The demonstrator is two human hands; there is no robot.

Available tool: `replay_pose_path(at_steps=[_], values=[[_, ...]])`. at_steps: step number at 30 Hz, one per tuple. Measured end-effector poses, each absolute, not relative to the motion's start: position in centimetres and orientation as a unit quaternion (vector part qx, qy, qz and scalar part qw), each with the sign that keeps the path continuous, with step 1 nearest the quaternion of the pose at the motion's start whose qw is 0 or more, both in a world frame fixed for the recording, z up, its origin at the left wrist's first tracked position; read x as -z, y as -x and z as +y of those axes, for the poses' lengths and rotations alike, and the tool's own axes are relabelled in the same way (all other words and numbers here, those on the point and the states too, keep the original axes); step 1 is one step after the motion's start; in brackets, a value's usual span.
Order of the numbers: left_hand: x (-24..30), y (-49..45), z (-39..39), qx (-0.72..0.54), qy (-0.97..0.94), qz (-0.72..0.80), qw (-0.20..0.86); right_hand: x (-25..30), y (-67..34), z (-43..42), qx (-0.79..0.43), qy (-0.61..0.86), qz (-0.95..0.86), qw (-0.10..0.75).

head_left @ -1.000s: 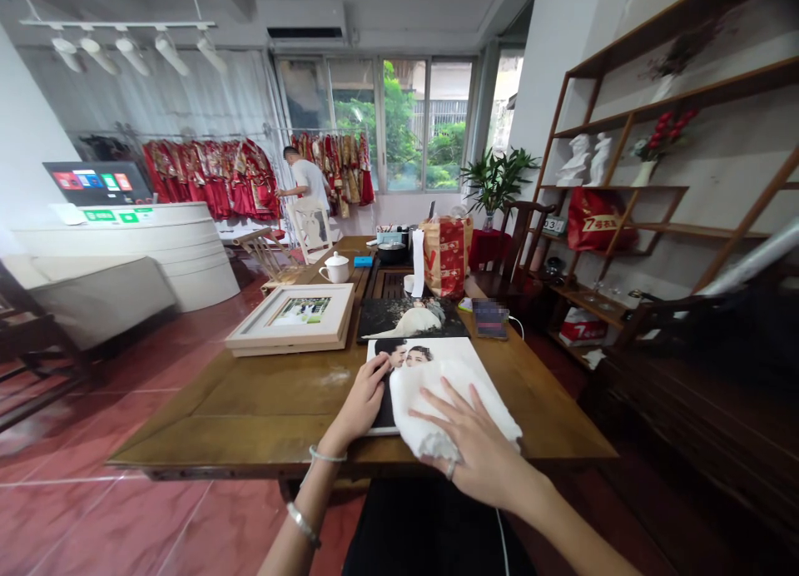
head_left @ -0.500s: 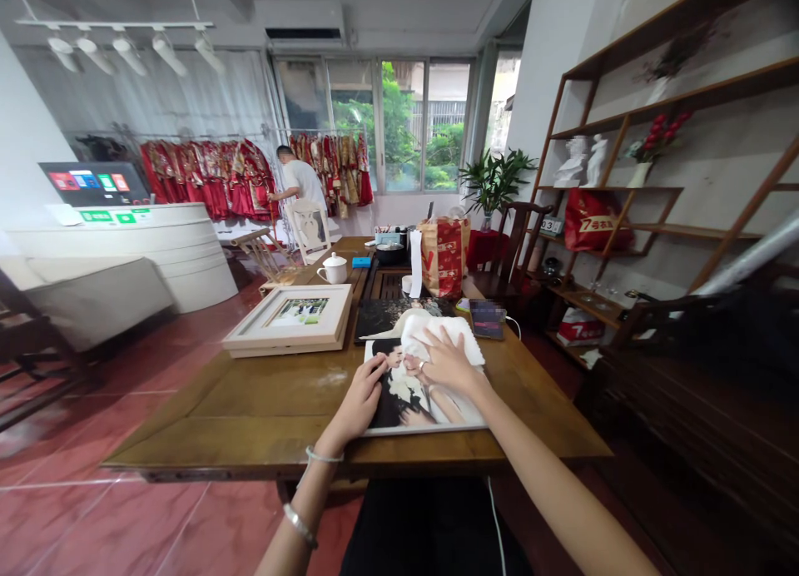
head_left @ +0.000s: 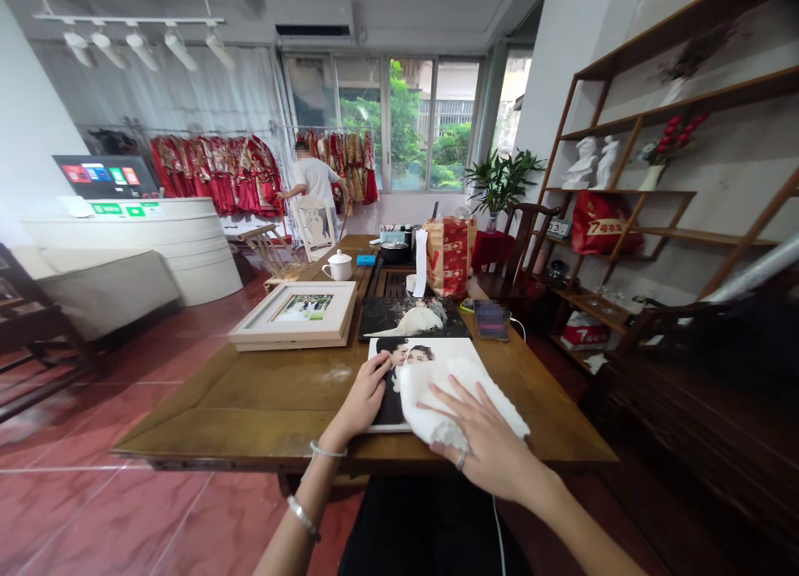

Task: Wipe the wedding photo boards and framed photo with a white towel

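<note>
A large photo print (head_left: 449, 349) of a couple lies near the front edge of the wooden table. My left hand (head_left: 365, 393) rests on its left side, fingers stretched out and touching the surface. Over the right and lower part of the print is a white cloth (head_left: 430, 393). My right hand (head_left: 483, 439) lies flat on that cloth with its fingers spread, pressing it against the print. The cloth hides much of the picture beneath it. A second, darker photo panel (head_left: 409, 320) lies just behind the print.
To the left sits a white picture frame (head_left: 293, 314), with a lidded white mug (head_left: 338, 265) behind it. A phone (head_left: 492, 320) with a cable lies right of the dark panel. Farther back stands a red-and-brown paper bag (head_left: 449, 260). A person (head_left: 315, 181) is near the clothes rack.
My right hand and the cloth have moved down toward the table's front edge, uncovering the print's upper part and covering its lower right. My left hand stays on the left side.
</note>
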State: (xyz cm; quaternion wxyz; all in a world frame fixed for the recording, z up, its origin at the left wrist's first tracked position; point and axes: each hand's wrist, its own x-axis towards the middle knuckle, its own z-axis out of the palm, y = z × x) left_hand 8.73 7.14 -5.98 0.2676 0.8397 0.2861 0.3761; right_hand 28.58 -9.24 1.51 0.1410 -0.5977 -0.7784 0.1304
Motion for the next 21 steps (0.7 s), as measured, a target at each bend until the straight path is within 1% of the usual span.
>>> replay_pose_path(at_steps=[7,13,17,21], values=[[6.0,-8.7,7.2,-0.374,-0.843,0.28,0.267,-1.0,-31.4,-2.4,-0.09,0.677,-0.72,0.124],[5.9,-8.7,7.2,-0.372,-0.842,0.283,0.268,-1.1,-31.1,2.5,-0.071,0.72,-0.681,0.113],[5.9,-8.7,7.1,-0.375,-0.84,0.283,0.273,-1.0,-29.8,0.8,-0.061,0.701,-0.7,0.119],[5.8,-8.7,7.0,-0.377,-0.84,0.285,0.265,-0.6,-28.5,-4.5,-0.07,0.639,-0.754,0.131]])
